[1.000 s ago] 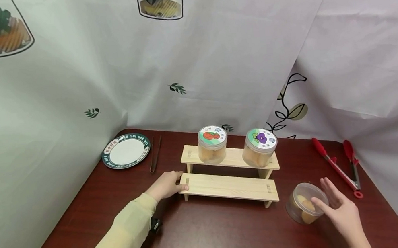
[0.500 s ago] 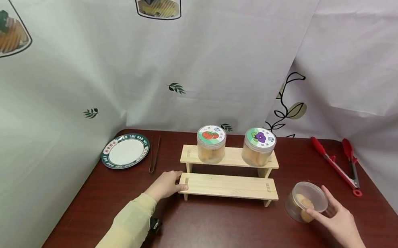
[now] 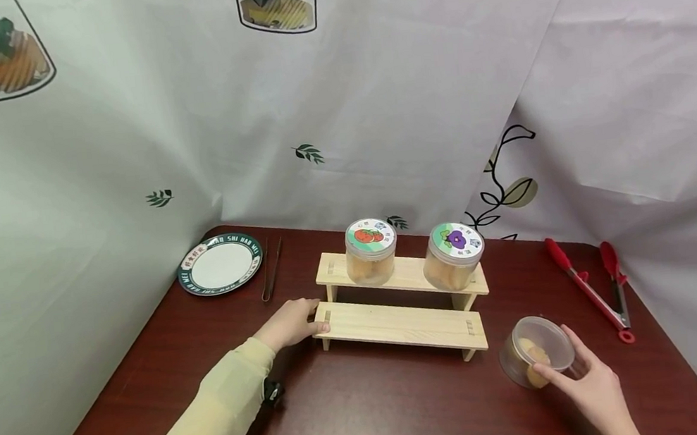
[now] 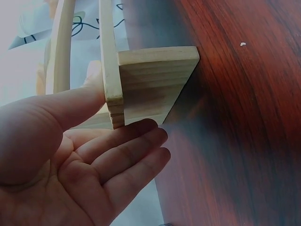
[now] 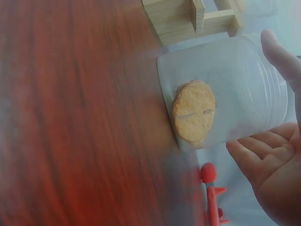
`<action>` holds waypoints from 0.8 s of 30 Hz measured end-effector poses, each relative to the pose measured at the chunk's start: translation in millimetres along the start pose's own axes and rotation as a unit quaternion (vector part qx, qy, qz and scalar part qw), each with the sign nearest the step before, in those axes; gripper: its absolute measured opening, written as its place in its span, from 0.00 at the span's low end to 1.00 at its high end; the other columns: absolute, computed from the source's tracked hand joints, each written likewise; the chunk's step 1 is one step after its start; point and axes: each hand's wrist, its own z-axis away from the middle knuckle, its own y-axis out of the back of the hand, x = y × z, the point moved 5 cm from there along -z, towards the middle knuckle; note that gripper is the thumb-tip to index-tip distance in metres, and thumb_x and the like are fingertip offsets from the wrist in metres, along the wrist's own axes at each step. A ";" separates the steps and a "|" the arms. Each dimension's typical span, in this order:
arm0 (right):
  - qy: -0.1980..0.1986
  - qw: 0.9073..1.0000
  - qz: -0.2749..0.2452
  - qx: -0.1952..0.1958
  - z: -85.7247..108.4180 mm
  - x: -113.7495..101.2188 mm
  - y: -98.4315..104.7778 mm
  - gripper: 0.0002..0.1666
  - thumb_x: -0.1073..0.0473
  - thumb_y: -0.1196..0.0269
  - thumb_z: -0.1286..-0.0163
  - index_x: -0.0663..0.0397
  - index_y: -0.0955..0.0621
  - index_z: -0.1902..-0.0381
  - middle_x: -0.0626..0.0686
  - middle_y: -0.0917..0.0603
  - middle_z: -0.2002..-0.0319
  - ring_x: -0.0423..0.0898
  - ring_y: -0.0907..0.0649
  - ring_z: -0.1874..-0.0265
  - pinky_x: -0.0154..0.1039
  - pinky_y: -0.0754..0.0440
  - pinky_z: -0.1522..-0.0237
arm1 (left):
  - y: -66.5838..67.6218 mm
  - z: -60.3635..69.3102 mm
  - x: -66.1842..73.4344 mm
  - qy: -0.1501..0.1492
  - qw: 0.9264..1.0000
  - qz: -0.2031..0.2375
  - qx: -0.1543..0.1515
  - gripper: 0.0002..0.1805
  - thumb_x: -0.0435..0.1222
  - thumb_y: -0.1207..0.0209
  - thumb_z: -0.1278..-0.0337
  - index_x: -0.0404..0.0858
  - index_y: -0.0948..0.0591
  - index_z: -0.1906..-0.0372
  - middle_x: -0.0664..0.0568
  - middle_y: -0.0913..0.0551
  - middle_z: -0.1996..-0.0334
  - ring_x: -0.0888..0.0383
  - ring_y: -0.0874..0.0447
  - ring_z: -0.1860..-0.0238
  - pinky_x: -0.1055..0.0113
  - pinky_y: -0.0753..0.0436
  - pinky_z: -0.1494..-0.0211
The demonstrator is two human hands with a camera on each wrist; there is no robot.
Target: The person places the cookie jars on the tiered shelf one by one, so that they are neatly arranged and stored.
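Observation:
My left hand (image 3: 287,324) holds the left end of a two-step wooden shelf (image 3: 398,324). In the left wrist view, the thumb lies on the lower board (image 4: 109,70) and the other fingers (image 4: 136,150) extend beneath its end. To the right of the shelf, a clear plastic jar (image 3: 517,363) stands without a lid on the table. Several round biscuits (image 5: 194,110) lie in its bottom. My right hand (image 3: 596,390) grips this jar near the rim, thumb on the near side and fingers on the far side.
Two lidded jars, one with a tomato label (image 3: 371,250) and one with a purple flower label (image 3: 454,256), stand on the upper step. A green-rimmed plate (image 3: 219,265) and thin metal tongs (image 3: 272,271) lie at left. Red-handled tongs (image 3: 593,298) lie at right, by the fabric backdrop.
My right hand has moved in from the right and closed its thumb and fingers about the open jar. The left hand keeps its place on the shelf.

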 end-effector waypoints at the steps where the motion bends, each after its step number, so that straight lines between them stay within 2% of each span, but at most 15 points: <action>1: 0.002 1.000 -0.005 0.002 -0.1 -0.1 -0.2 0.55 0.46 0.27 0.48 0.55 0.39 0.28 0.71 0.32 0.37 0.06 0.39 0.65 0.08 0.37 0.66 | 0.0 0.0 0.0 0.001 1.000 -0.001 -0.001 0.30 0.43 0.36 0.44 0.26 0.25 0.43 0.37 0.20 0.48 0.44 0.22 0.45 0.52 0.25 0.43; 15: -0.011 1.000 -0.014 0.017 -0.7 -2.2 -1.4 0.53 0.46 0.26 0.49 0.58 0.36 0.30 0.71 0.28 0.40 0.07 0.36 0.66 0.10 0.34 0.68 | -0.1 0.7 -0.1 0.008 1.000 0.001 -0.005 0.30 0.43 0.36 0.44 0.27 0.25 0.43 0.38 0.20 0.48 0.45 0.22 0.45 0.53 0.25 0.43; 24: -0.005 0.999 -0.018 0.031 -1.0 -10.6 0.3 0.51 0.46 0.25 0.50 0.56 0.34 0.31 0.69 0.25 0.42 0.08 0.34 0.67 0.11 0.33 0.68 | -0.3 0.3 0.2 0.011 1.000 0.005 -0.004 0.30 0.43 0.35 0.45 0.27 0.24 0.43 0.39 0.20 0.48 0.46 0.22 0.45 0.53 0.25 0.43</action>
